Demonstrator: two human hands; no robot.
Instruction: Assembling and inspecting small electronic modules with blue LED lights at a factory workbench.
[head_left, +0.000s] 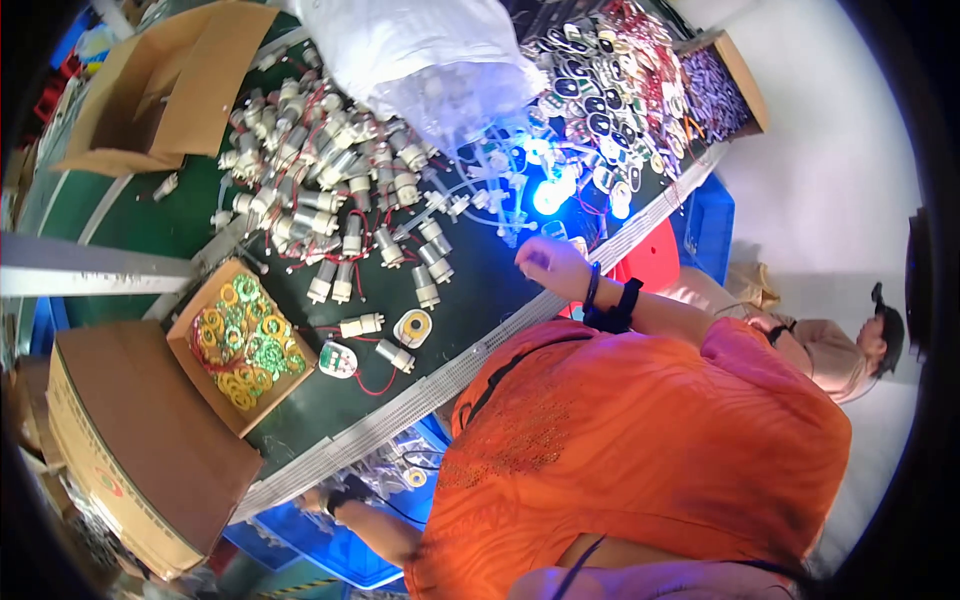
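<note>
My right hand point(553, 264) is over the front edge of the dark green bench point(450, 345), its fingers curled in. Whatever it may hold is too small to make out. Just beyond it are bright blue-glowing lights point(552, 192) and clear plastic tubing point(480, 195). My left hand point(316, 499) is low, beside a blue bin point(350, 560) of bagged parts point(400, 460); its fingers are mostly hidden. On the bench between them are small motors point(395, 356) with red wires, a round green circuit board point(338, 360) and a white oval part with a yellow ring point(412, 328).
A large pile of motors point(320, 190) covers the middle. Behind stand a white plastic bag point(420, 50) and an open carton point(150, 90). A box of yellow and green rings point(245, 340) is at left, beside a brown carton point(140, 430). White oval parts point(595, 100) heap right. Another person point(835, 350) is at right.
</note>
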